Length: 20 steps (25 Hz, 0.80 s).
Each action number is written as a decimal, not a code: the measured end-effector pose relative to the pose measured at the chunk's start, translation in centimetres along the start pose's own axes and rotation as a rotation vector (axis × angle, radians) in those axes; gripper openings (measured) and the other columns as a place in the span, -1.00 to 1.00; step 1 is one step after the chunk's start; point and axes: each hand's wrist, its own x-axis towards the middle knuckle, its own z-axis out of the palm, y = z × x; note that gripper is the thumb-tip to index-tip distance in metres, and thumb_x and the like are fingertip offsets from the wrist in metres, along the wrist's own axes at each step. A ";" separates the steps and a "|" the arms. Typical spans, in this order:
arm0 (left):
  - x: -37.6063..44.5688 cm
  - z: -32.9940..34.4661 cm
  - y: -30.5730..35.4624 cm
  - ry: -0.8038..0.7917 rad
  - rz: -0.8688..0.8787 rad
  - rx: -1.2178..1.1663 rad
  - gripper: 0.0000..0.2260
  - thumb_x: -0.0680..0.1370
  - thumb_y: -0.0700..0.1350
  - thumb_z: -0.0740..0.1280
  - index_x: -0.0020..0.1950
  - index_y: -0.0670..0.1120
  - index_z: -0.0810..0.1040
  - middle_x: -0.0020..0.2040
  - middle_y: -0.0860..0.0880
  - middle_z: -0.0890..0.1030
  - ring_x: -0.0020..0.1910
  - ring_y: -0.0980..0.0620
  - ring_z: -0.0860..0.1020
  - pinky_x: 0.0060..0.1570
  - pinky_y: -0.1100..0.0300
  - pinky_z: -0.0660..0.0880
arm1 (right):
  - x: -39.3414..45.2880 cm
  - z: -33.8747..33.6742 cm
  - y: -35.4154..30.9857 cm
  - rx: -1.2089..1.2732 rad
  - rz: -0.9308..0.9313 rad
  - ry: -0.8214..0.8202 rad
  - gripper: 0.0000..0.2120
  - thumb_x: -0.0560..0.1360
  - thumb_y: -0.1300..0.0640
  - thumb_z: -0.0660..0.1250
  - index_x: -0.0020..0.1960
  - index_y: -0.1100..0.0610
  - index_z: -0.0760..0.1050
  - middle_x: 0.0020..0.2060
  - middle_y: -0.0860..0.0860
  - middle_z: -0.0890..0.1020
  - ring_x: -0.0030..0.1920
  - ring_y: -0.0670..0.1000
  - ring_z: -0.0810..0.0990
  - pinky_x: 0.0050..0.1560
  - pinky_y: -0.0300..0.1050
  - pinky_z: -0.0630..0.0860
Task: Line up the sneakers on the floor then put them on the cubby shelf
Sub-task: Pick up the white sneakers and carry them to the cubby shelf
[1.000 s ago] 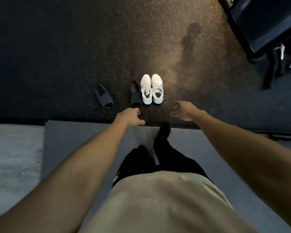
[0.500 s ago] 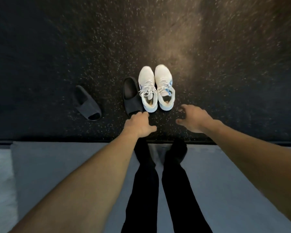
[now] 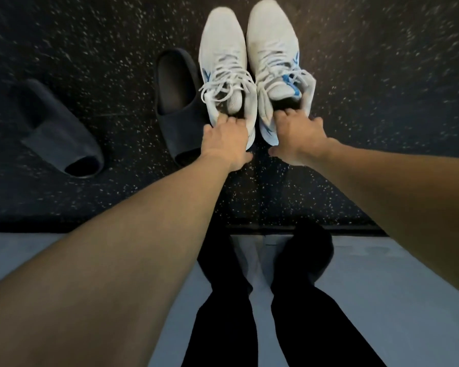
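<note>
Two white sneakers with blue marks stand side by side on the dark speckled floor, toes pointing away from me. My left hand (image 3: 227, 140) grips the heel of the left sneaker (image 3: 223, 62), fingers hooked inside its opening and thumb behind the heel. My right hand (image 3: 296, 137) holds the heel of the right sneaker (image 3: 272, 49) the same way. The cubby shelf is out of view.
A dark slide sandal (image 3: 176, 99) lies right beside the left sneaker, touching or nearly so. Its mate (image 3: 56, 128) lies skewed farther left. My black-trousered legs (image 3: 249, 300) stand on a grey mat (image 3: 368, 287) whose edge meets the dark floor.
Both hands have reached forward and down from just short of the sneakers and taken hold of their heels. The view has dropped much closer to the floor.
</note>
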 end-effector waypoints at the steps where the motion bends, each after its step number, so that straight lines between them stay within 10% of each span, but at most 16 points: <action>1: 0.5 0.5 -0.1 0.047 -0.013 0.011 -0.51 0.51 0.07 0.39 0.34 -0.11 0.39 0.27 -0.08 0.47 0.32 -0.09 0.33 0.15 -0.06 0.36 | 0.5 0.6 0.0 0.028 0.009 0.026 -0.51 0.47 0.07 0.39 0.32 0.16 0.33 0.25 0.12 0.45 0.29 0.16 0.39 0.18 0.18 0.41; 6: -1.6 -1.8 -0.6 0.115 0.048 -0.021 -0.68 0.54 -0.03 0.38 0.25 -0.07 0.45 0.20 -0.05 0.52 0.26 -0.08 0.38 0.07 -0.02 0.34 | -1.2 -1.8 -0.3 0.038 -0.002 0.128 -0.76 0.56 0.18 0.29 0.21 0.18 0.40 0.13 0.13 0.54 0.15 0.14 0.46 -0.13 0.02 0.41; 20: -31.4 -26.0 2.5 -0.011 0.048 -0.106 -0.70 0.48 0.01 0.44 0.16 0.00 0.51 0.17 -0.12 0.47 0.12 -0.17 0.51 0.14 0.01 0.36 | -32.0 -23.9 -7.4 0.193 0.049 0.030 -0.78 0.53 0.18 0.27 0.17 0.15 0.42 0.08 0.11 0.56 0.08 0.17 0.54 -0.10 -0.02 0.42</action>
